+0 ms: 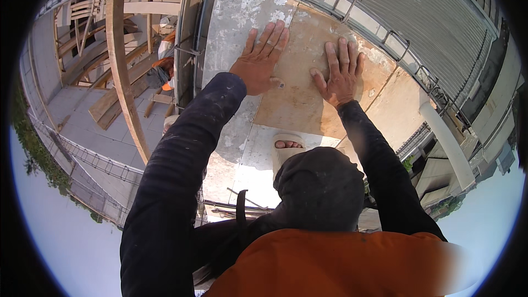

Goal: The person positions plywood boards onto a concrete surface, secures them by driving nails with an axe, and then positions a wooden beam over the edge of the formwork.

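Observation:
My left hand point(258, 60) lies flat with fingers apart across the seam between a grey, paint-flecked panel point(230, 21) and a square tan board point(297, 104). My right hand point(340, 71) rests palm down on the tan board, its fingers stretched out. Neither hand holds anything. My sandalled foot point(289, 147) is on the white surface point(252, 184) below the board, behind my raised dark-trousered knee point(322, 192).
A rebar cage point(385, 41) runs along the panels' far edge, with grey corrugated sheeting point(407, 11) beyond. Left, past a raised edge, are timber posts point(124, 77), planks and another person point(165, 66) in orange and grey, lower down. A white pipe point(445, 137) lies at right.

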Demonstrator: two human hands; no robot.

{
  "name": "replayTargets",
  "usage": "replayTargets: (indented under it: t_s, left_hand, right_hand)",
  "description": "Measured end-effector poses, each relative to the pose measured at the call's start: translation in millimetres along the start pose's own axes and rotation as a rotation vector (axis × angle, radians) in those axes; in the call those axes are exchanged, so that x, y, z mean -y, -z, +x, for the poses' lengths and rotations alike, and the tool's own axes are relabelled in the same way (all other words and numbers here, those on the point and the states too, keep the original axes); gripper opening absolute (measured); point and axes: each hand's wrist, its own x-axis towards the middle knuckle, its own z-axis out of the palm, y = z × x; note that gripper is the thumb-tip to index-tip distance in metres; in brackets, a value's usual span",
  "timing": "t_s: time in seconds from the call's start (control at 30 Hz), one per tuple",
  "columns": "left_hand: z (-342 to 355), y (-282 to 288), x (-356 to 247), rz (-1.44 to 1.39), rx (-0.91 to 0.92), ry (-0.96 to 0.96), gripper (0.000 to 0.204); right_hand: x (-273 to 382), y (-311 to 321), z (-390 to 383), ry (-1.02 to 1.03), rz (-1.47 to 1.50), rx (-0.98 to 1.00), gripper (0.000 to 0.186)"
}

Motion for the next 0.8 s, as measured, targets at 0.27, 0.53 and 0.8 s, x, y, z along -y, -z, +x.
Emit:
replayTargets:
  t_s: [0.27,0.53,0.8]
  left_hand:
    - [-4.2,7.4,2.8,0.017,-0.057,-0.03,0.132]
    - [-4.3,-0.1,-0.2,0.032,-0.065,-0.005,0.134]
    - [-8.9,3.7,-1.0,0.013,-0.176,-0.01,0.137]
  right_hand:
    - [-0.7,-8.1,-1.0,0.021,0.074,-0.119,0.084]
    - [1.8,-9.1,-1.1,-0.012,0.058,-0.073,0.089]
    - [6.1,6.6,5.3,0.012,-0.035,-0.034,0.086]
